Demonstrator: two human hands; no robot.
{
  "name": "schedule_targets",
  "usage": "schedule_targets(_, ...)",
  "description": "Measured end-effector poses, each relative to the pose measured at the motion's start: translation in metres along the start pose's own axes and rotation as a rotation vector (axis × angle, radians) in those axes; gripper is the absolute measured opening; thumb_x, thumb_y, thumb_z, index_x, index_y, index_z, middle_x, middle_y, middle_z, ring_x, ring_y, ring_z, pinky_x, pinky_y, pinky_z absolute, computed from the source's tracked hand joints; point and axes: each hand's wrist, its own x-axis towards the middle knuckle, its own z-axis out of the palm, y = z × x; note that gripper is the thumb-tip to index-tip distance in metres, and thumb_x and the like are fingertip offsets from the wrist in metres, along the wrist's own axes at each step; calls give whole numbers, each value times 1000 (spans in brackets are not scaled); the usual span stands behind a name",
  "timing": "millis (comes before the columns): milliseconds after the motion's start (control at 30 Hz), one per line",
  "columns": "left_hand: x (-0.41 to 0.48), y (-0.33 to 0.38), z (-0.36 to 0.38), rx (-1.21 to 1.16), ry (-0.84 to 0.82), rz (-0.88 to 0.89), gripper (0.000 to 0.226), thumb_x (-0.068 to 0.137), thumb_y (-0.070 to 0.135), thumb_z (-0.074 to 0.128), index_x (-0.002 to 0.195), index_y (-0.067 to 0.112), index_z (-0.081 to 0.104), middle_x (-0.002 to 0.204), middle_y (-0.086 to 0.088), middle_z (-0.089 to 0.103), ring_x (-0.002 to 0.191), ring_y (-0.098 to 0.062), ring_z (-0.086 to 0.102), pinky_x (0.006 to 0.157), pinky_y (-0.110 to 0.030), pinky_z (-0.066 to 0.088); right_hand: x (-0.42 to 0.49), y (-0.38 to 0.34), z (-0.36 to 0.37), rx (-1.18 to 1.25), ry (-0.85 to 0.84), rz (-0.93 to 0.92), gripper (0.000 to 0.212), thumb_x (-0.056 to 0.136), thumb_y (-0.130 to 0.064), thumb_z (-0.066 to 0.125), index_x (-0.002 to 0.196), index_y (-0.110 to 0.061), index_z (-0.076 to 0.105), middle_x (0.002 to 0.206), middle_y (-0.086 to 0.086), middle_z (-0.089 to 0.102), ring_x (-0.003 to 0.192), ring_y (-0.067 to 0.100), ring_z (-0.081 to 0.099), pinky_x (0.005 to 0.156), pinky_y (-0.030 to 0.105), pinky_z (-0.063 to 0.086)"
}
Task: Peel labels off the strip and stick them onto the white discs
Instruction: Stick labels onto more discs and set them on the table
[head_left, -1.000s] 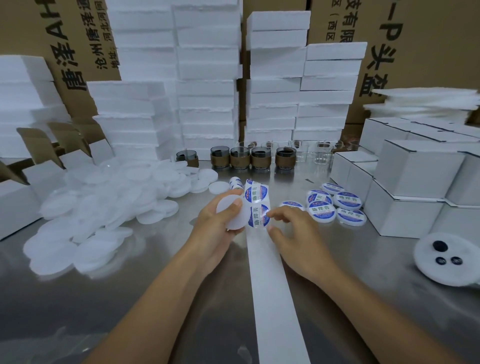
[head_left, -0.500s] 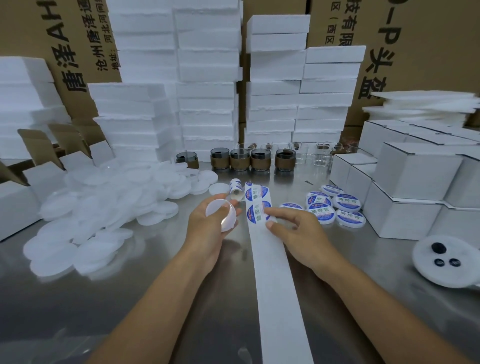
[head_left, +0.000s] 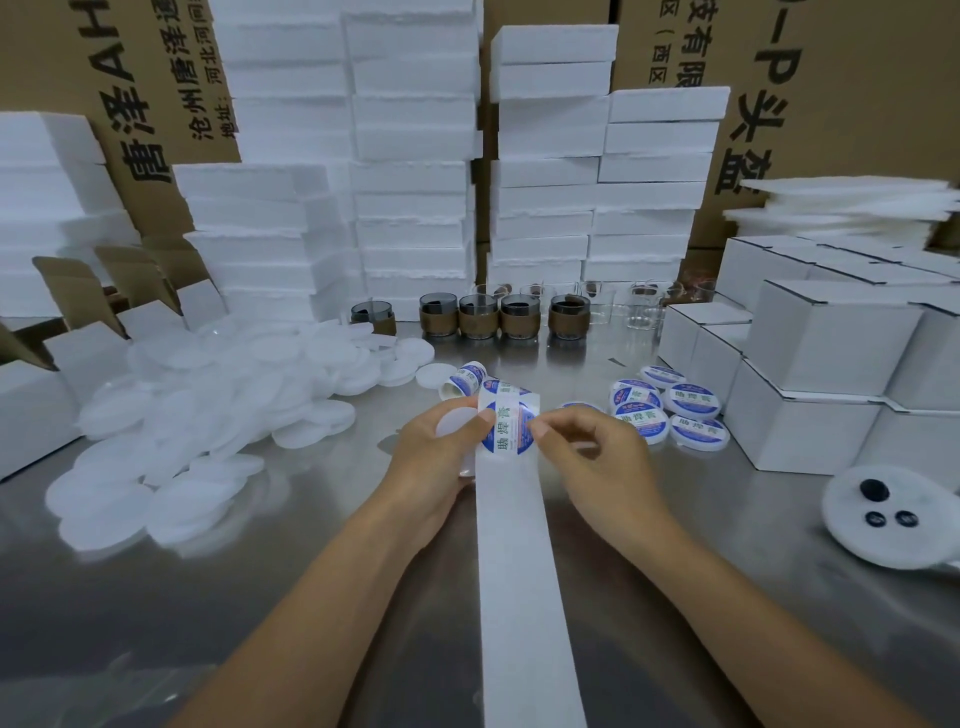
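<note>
A long white backing strip (head_left: 519, 561) runs from the table's near edge up to my hands. At its top sits a round blue and white label (head_left: 508, 430). My left hand (head_left: 434, 462) holds a plain white disc (head_left: 453, 422) in its palm, and its thumb presses the label's left edge. My right hand (head_left: 592, 457) pinches the label's right edge with thumb and forefinger. The strip's far end curls into a small roll (head_left: 466, 378). Several labelled discs (head_left: 667, 410) lie to the right.
A large heap of blank white discs (head_left: 208, 415) covers the left of the steel table. White boxes (head_left: 810, 374) stand at the right, foam stacks (head_left: 415, 182) behind, a row of small glass jars (head_left: 498, 314) between. A white round foam piece with black buttons (head_left: 893, 514) lies far right.
My left hand has moved right with the disc and its thumb now presses the label. My right hand has curled its fingers to pinch the label's right edge.
</note>
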Motion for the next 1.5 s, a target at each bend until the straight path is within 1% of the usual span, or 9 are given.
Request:
schedule_targets(167, -2, 0, 4, 17, -18, -14, 37, 88, 16, 64, 123, 8, 59, 116, -16, 66, 101, -31, 66, 93, -49, 51, 0, 5, 1, -420, 146, -237, 26, 86, -26, 63, 112, -23, 65, 101, -11, 45, 94, -2, 37, 75, 10, 31)
schedule_targets(267, -3, -1, 4, 89, -42, -4, 33, 87, 19, 64, 120, 12, 61, 117, -12, 65, 99, -28, 67, 90, -47, 53, 1, 4, 1, -531, 145, -286, 34, 85, -28, 65, 118, -19, 63, 108, -2, 54, 101, 5, 38, 82, 17, 30)
schedule_targets(400, -4, -2, 5, 134, -59, 18, 26, 86, 21, 66, 111, 16, 65, 116, -12, 66, 99, -28, 67, 90, -49, 53, 3, 5, 0, -563, 133, -295, 35, 84, -28, 66, 117, -17, 64, 111, 1, 61, 107, 16, 47, 86, 19, 29)
schedule_targets(667, -4, -1, 5, 78, -105, -1, 25, 91, 24, 59, 110, 9, 66, 109, -18, 68, 102, -33, 66, 95, -51, 49, 3, 7, -5, -555, 135, -376, 28, 76, -23, 76, 101, -14, 71, 91, 4, 70, 89, 25, 61, 81, 41, 44)
schedule_targets(867, -3, -1, 5, 87, -68, 5, 19, 90, 24, 61, 103, 13, 69, 104, -13, 71, 98, -29, 68, 93, -49, 51, 2, 7, -6, -539, 149, -413, 24, 74, -20, 76, 97, -14, 72, 91, 5, 71, 89, 25, 64, 89, 42, 42)
schedule_targets(1067, -3, -2, 5, 172, -29, 27, 8, 88, 24, 64, 85, 21, 71, 109, -11, 69, 101, -28, 65, 95, -48, 50, 0, 3, -8, -466, 122, -422, 11, 76, -9, 73, 86, -11, 71, 107, 9, 61, 107, 25, 55, 87, 29, 38)
schedule_targets(1200, -3, -4, 6, 227, -8, 57, 7, 89, 25, 63, 86, 22, 69, 111, -8, 67, 103, -27, 63, 95, -48, 49, -3, 1, -11, -449, 47, -358, 8, 77, -14, 71, 85, -16, 70, 110, 0, 58, 107, 9, 46, 86, 17, 31)
schedule_targets(1367, -2, -5, 6, 265, 26, 99, 6, 87, 25, 64, 84, 22, 67, 115, -10, 65, 107, -30, 60, 95, -46, 49, -5, -14, -10, -87, 66, -216, 21, 73, -11, 65, 66, -29, 57, 96, -18, 52, 97, -9, 45, 81, -1, 27)
schedule_targets(1500, -2, -7, 6, 286, 43, 164, 11, 86, 24, 65, 75, 24, 67, 98, 0, 67, 84, -13, 59, 59, -14, 48, -4, -21, -12, 183, 87, -115, 9, 65, -15, 54, 61, -22, 57, 86, -10, 56, 89, -1, 54, 83, 16, 39)
